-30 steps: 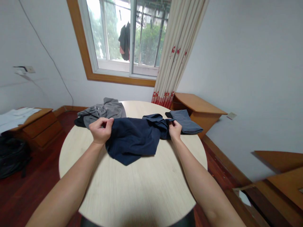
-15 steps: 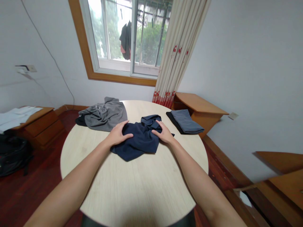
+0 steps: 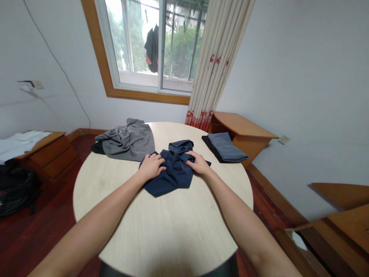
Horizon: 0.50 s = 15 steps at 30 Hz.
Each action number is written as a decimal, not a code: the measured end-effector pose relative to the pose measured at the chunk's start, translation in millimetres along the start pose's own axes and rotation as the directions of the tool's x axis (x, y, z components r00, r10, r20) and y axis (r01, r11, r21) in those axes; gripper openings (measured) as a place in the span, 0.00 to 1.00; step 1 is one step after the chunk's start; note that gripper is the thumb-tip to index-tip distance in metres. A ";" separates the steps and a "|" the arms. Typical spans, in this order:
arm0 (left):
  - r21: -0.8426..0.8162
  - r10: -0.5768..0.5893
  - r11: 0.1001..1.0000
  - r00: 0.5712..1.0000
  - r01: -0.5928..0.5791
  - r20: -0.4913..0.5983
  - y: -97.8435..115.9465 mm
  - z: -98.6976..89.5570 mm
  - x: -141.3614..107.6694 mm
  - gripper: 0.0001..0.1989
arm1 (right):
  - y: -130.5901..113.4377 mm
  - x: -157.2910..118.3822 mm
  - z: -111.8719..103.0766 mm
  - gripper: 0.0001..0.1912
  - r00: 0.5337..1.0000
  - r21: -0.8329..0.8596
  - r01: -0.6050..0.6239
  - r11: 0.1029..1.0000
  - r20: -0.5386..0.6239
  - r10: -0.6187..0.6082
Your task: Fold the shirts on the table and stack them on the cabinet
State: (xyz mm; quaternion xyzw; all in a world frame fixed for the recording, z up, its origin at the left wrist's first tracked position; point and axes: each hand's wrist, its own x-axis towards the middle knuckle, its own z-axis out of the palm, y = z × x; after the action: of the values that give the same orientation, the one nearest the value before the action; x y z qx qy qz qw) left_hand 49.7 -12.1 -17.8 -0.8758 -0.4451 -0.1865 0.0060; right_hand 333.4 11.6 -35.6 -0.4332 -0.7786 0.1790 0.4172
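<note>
A crumpled navy-blue garment (image 3: 173, 177), with what looks like a collar at its far side, lies on the round pale wooden table (image 3: 170, 227). My left hand (image 3: 152, 166) is on the garment's left part, fingers curled into the cloth and bunching it. On the other side, my right hand (image 3: 198, 163) has its fingers and thumb closed on the cloth near the collar-like folds. Part of the garment is hidden under both hands.
A loose grey garment (image 3: 129, 142) lies at the table's far left, over something black. Folded grey cloth (image 3: 226, 147) rests on folded black cloth (image 3: 211, 146) at the far right. Behind stand a wooden desk (image 3: 245, 125) and a curtain (image 3: 216, 65).
My left hand has moved right and its fingers have curled into the navy garment, bunching its left side. The fingers of my right hand have drawn closer together on the cloth.
</note>
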 end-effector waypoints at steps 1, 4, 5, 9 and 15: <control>-0.013 0.020 1.000 1.000 -0.020 -0.014 1.0 -1.9 -0.1 0.10 | 0.4 0.4 -1.2 0.17 1.000 0.004 -0.006 1.000 -0.009 0.006; -0.078 0.107 0.991 0.992 -0.113 -0.072 4.3 -11.3 -3.3 0.08 | 4.2 1.9 -7.8 0.13 0.996 -0.003 -0.056 0.998 -0.074 0.055; -0.102 0.127 0.986 0.989 -0.134 -0.072 5.3 -15.8 -4.9 0.08 | 6.1 2.4 -11.0 0.12 0.991 -0.010 -0.083 0.996 -0.107 0.082; -0.215 0.087 0.974 0.996 -0.079 0.030 9.1 -38.3 -12.4 0.08 | 15.7 3.3 -23.7 0.15 0.953 -0.029 -0.160 0.987 -0.264 0.147; -0.740 0.313 0.672 0.892 0.037 0.328 17.2 -77.1 -29.1 0.18 | 28.1 4.2 -24.1 0.27 0.906 -0.103 -0.210 0.972 -0.394 0.154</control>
State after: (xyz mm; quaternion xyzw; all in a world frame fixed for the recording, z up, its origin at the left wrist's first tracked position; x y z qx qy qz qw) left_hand 22.9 -58.8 46.9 -0.8552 -0.2541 -0.1498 -0.4262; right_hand 366.5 28.7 -37.4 -0.5593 -0.6488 0.0727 0.5108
